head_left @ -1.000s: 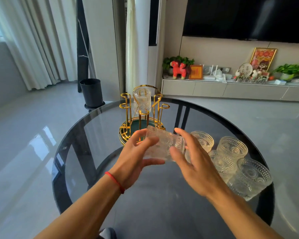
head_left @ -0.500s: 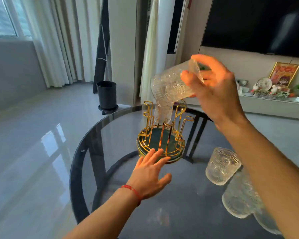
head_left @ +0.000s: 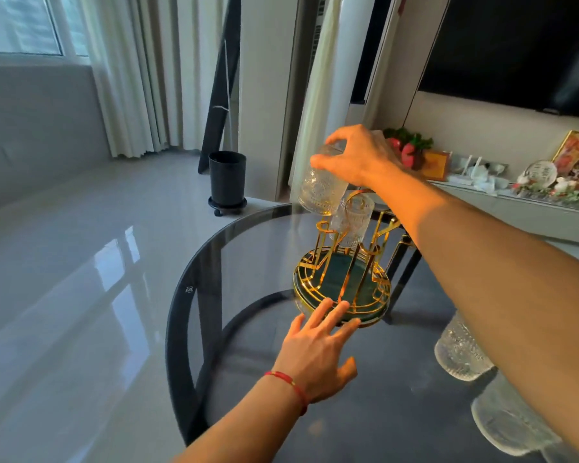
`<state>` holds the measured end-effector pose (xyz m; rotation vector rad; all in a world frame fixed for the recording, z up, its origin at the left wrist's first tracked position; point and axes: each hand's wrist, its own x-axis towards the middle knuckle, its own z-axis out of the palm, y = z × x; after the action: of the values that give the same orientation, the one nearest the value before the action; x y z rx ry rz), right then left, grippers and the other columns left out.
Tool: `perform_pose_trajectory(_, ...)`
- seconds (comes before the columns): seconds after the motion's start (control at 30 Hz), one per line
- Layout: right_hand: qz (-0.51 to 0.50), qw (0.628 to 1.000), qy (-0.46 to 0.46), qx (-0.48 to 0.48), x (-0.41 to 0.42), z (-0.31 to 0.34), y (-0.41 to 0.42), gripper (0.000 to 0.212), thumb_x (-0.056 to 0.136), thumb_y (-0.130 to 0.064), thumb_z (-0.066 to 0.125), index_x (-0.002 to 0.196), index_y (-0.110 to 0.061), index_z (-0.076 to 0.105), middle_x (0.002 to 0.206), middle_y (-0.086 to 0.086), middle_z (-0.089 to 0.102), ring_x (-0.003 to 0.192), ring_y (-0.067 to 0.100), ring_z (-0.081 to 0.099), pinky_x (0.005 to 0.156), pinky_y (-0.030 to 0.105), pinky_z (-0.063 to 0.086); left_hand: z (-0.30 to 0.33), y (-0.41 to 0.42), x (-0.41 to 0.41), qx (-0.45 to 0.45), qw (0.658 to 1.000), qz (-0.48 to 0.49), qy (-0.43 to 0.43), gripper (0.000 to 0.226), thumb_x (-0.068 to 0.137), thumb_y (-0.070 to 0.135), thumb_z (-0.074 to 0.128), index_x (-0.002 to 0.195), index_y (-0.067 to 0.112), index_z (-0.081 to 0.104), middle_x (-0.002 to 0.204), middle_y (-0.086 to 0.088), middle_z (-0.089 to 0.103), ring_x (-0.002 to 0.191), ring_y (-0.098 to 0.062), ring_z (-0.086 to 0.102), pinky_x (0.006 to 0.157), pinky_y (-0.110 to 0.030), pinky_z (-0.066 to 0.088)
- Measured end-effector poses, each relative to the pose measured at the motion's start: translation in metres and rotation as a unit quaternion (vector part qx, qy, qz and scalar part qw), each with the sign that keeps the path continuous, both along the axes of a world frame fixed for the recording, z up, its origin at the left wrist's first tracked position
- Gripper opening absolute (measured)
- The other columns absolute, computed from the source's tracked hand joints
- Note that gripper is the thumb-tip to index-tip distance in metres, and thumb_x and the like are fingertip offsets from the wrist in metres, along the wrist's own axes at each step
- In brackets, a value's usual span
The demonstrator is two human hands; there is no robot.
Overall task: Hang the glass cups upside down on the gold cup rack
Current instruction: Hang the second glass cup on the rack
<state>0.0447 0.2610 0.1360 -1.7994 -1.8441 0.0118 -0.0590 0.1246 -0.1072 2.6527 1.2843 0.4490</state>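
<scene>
Glass, dark and round, is the surface (head_left: 254,329) under my arms. Nearest me on the right, two patterned cups (head_left: 462,354) stand on it, partly hidden behind my right forearm. My left hand (head_left: 318,349) lies flat and spread, holding nothing, a red cord bracelet (head_left: 290,384) at the wrist; its fingertips (head_left: 328,304) reach the near rim of the gold cup rack (head_left: 343,282), though I cannot tell if they press on it. That rack stands upright on the surface, gold prongs rising from a green round base. One glass cup (head_left: 353,218) already hangs mouth-down on a far prong. Above the rack's left side, my right hand (head_left: 358,158) has its grip closed from above around the base of another glass cup (head_left: 321,187), mouth down and slightly tilted, its rim just over a prong tip. Beyond the surface, a black bin (head_left: 227,178) sits on the floor near the curtains (head_left: 131,78).
</scene>
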Motion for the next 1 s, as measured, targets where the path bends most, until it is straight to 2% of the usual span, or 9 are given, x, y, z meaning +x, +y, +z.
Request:
perform_pose_trajectory(0.27,0.029,0.99,-0.089,-0.102,0.0,-0.024,0.009,0.062,0.076,-0.054,0.078,0.131,-0.028,0.064,0.142,0.012,0.058,0.127,0.036,0.055,0.098,0.046,0.049,0.0,0.0,0.005,-0.007,1.0,0.014,-0.009,0.065,0.092,0.054,0.045,0.152,0.033,0.029,0.166,0.003,0.011,0.152,-0.024,0.001,0.118,-0.058,0.02)
perform_pose_trajectory(0.4,0.048,0.979,-0.143,-0.139,0.004,-0.036,0.008,0.065,0.077,-0.057,0.077,0.134,-0.032,0.06,0.145,0.015,0.053,0.134,0.038,0.048,0.1,0.049,0.045,0.0,0.001,0.006,-0.001,1.0,0.017,-0.006,0.067,0.09,0.055,0.047,0.151,0.03,0.033,0.166,0.003,0.015,0.152,-0.023,0.005,0.117,-0.058,0.024)
perform_pose_trajectory(0.5,0.051,0.97,-0.181,-0.153,0.005,-0.041,0.008,0.067,0.077,-0.058,0.076,0.136,-0.034,0.056,0.141,0.016,0.054,0.135,0.039,0.046,0.102,0.053,0.045,-0.001,0.002,0.007,0.003,1.0,0.019,-0.006,0.068,0.089,0.057,0.048,0.15,0.028,0.034,0.165,0.003,0.019,0.152,-0.024,0.008,0.116,-0.058,0.026)
perform_pose_trajectory(0.63,0.048,0.959,-0.237,-0.15,0.004,-0.045,0.01,0.068,0.079,-0.06,0.073,0.139,-0.036,0.054,0.137,0.015,0.057,0.128,0.039,0.052,0.099,0.051,0.043,-0.001,0.002,0.008,0.015,1.0,0.022,-0.011,0.068,0.089,0.055,0.05,0.15,0.027,0.035,0.163,0.003,0.023,0.15,-0.024,0.012,0.114,-0.057,0.03)
perform_pose_trajectory(0.77,0.051,0.95,-0.27,-0.146,0.006,-0.045,0.01,0.067,0.082,-0.061,0.069,0.143,-0.038,0.051,0.14,0.014,0.058,0.13,0.038,0.051,0.101,0.05,0.042,0.0,0.001,0.007,0.022,0.999,0.021,-0.009,0.068,0.089,0.053,0.051,0.149,0.025,0.036,0.163,0.002,0.024,0.15,-0.024,0.013,0.114,-0.056,0.031)
perform_pose_trajectory(0.83,0.052,0.949,-0.285,-0.126,0.008,-0.046,0.002,0.063,0.087,-0.059,0.063,0.145,-0.037,0.049,0.141,0.013,0.059,0.132,0.037,0.05,0.103,0.051,0.04,0.002,0.0,0.007,0.025,0.999,0.025,-0.008,0.065,0.088,0.05,0.052,0.146,0.021,0.04,0.162,0.001,0.026,0.149,-0.024,0.015,0.113,-0.055,0.033)
perform_pose_trajectory(0.9,0.059,0.957,-0.276,-0.06,0.013,-0.049,-0.012,0.054,0.094,-0.053,0.055,0.144,-0.032,0.053,0.138,0.011,0.061,0.131,0.034,0.048,0.104,0.05,0.037,0.006,-0.002,0.009,0.029,0.999,0.033,-0.011,0.061,0.087,0.044,0.053,0.142,0.017,0.046,0.16,0.0,0.029,0.148,-0.023,0.018,0.109,-0.053,0.038)
perform_pose_trajectory(1.0,0.067,0.978,-0.169,0.101,0.03,-0.063,-0.051,0.037,0.097,-0.033,0.055,0.13,-0.02,0.065,0.129,0.008,0.066,0.123,0.03,0.053,0.101,0.045,0.041,0.012,-0.005,0.015,0.038,0.998,0.054,-0.022,0.052,0.085,0.043,0.053,0.128,0.014,0.057,0.156,0.001,0.037,0.143,-0.022,0.026,0.096,-0.046,0.046)
